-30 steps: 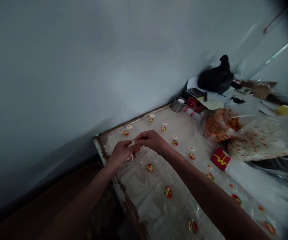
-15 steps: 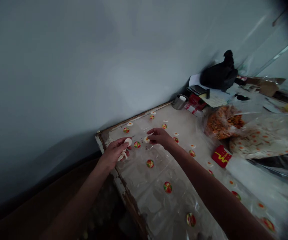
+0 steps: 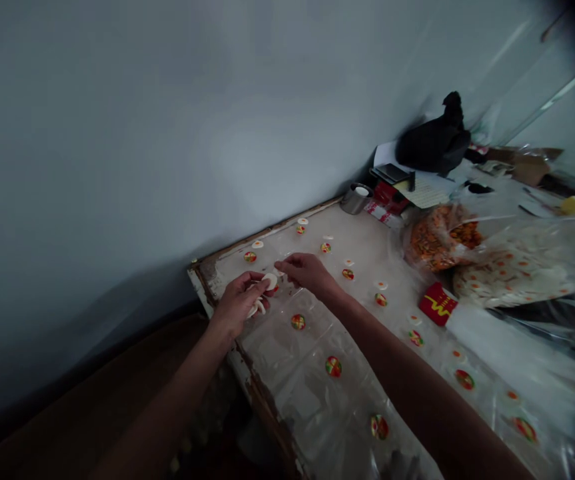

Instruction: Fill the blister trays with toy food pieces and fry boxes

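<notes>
My left hand [image 3: 241,300] is closed around several small white flat pieces [image 3: 257,307], with one round white piece [image 3: 270,281] pinched at the thumb tip. Just right of it, my right hand [image 3: 303,272] pinches a pale piece [image 3: 278,269] at its fingertips, partly covered by the fingers. Under the hands is a table covered in clear plastic [image 3: 287,360]. Round red-green-yellow pieces [image 3: 298,322] lie in rows on it. Beside many of them sits a small white fried-egg-shaped piece [image 3: 258,245] with an orange centre. One round piece is partly hidden behind my left fingers.
A metal cup [image 3: 356,199] stands near the wall. Beyond it are papers [image 3: 430,191] and a black bag [image 3: 434,141]. To the right lie a bag of orange pieces [image 3: 442,237], a bag of egg-like pieces [image 3: 517,277] and a red fries-shaped piece [image 3: 438,304].
My left hand has moved right, closer to my right hand. My right hand has shifted slightly left, its fingers now closed at a pale piece. The view has shifted a little.
</notes>
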### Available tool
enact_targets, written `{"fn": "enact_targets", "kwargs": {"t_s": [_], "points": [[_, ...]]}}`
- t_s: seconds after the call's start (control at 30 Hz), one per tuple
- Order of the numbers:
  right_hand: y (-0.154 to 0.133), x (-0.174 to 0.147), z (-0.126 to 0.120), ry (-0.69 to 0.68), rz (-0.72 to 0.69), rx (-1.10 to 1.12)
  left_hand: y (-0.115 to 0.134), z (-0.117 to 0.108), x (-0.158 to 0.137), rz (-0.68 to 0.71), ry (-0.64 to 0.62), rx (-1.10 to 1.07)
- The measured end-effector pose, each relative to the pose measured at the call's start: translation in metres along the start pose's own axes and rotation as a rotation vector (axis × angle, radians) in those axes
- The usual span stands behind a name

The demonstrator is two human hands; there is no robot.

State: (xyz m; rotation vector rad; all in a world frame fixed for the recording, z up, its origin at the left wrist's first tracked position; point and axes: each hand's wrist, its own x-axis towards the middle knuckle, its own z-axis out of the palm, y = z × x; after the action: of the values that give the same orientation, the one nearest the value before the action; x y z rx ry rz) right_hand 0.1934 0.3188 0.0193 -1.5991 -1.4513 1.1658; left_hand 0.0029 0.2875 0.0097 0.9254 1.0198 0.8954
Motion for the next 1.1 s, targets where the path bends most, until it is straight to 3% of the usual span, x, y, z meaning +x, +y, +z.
{"fn": "enact_targets", "kwargs": {"t_s": [0.07,0.1,0.2,0.27,0.33,0.43,0.5,0.6,0.67,0.8,0.87,1.1], "points": [[-0.004,-0.016,-0.003,-0.182,0.013,0.218,-0.001,0.011,-0.002,0.006,-0.001,-0.044],[-0.004,-0.024,-0.006,-0.203,0.016,0.293,-0.002,0.017,-0.003,0.012,0.000,-0.080],[0.001,-0.044,-0.018,-0.008,-0.011,0.325,-0.003,0.034,-0.004,-0.025,0.003,-0.217],[0.011,-0.057,-0.028,0.179,-0.099,0.142,-0.001,0.039,-0.003,-0.114,0.032,-0.328],[0.023,-0.070,-0.034,0.284,-0.267,-0.179,0.001,0.040,0.000,-0.210,0.090,-0.437],[0.040,-0.085,-0.033,0.186,-0.520,-0.716,0.005,0.036,0.003,-0.261,0.144,-0.526],[0.046,-0.091,-0.026,0.076,-0.609,-0.991,0.007,0.034,0.003,-0.257,0.133,-0.539],[0.048,-0.096,-0.017,0.008,-0.651,-1.152,0.007,0.034,0.003,-0.221,0.100,-0.578],[0.045,-0.098,-0.016,0.047,-0.621,-1.037,0.006,0.035,0.003,-0.202,0.085,-0.605],[0.033,-0.106,-0.015,0.251,-0.490,-0.398,0.001,0.043,0.000,-0.229,0.061,-0.637],[0.025,-0.110,-0.012,0.264,-0.410,-0.121,-0.003,0.052,-0.003,-0.261,0.059,-0.655],[0.014,-0.113,-0.008,0.231,-0.079,0.526,-0.013,0.088,-0.022,-0.279,0.033,-0.660]]}}
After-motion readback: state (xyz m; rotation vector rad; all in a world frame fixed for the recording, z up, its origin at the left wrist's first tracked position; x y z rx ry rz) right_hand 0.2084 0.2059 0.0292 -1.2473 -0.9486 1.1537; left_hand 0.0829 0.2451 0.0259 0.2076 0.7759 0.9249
